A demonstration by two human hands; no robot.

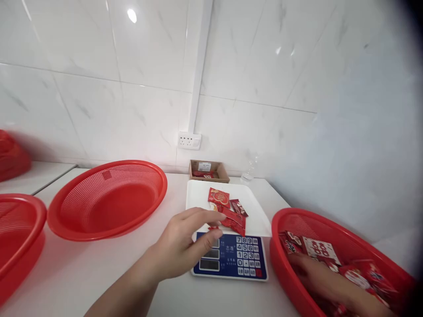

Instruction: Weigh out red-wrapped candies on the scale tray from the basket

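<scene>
My left hand (190, 237) is over the front of the white weighing pan (254, 220) of a digital scale. Its thumb and fingers are apart, and the index fingertip is against or just above a red packet (234, 220). A bit of red shows between thumb and finger, but I cannot tell whether it is held. On the pan also lie a red packet with a gold print (219, 197) and a dark red packet (239, 207). My right hand (304, 268) reaches into the right red basket (280, 251) among several red packets (358, 277); its fingers are hidden.
Two red plastic baskets (155, 189) (36, 211) stand to the left. Behind the scale's blue keypad (231, 257) and pan are a cardboard box (214, 171) with red packets inside and a clear plastic bottle (250, 169). A tiled wall with a socket (189, 140) closes the back.
</scene>
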